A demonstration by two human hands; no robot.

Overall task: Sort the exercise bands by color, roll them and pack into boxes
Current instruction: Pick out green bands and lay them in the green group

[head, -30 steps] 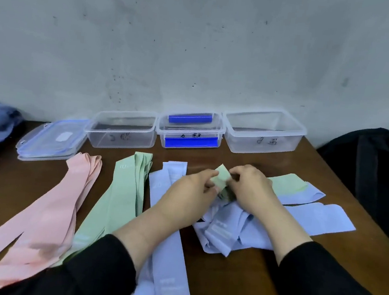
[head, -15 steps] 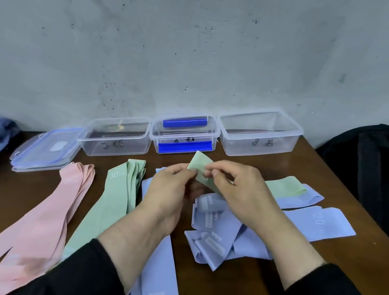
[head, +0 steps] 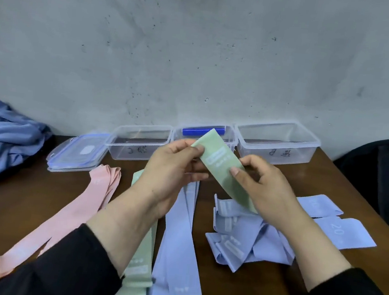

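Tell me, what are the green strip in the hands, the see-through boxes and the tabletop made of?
Green band: looks like matte stretch fabric or rubbery latex, thin and limp, printed white; which one is unclear. Boxes: clear hard plastic, glossy, with the table showing through the walls. Table: dark brown wood or wood-look veneer, with a slight sheen.

You are at a makeshift sorting station in a bare utility or storage room, not a furnished home or shop. Evidence: beyond your hands, a rough, stained grey plaster wall (head: 198, 52); under them, a plain dark wooden table (head: 269, 292); hand-labelled clear plastic boxes (head: 277, 143) lined against the wall; crumpled blue cloth (head: 2, 138) far left of your left hand; black bag (head: 381, 172) right of your right hand
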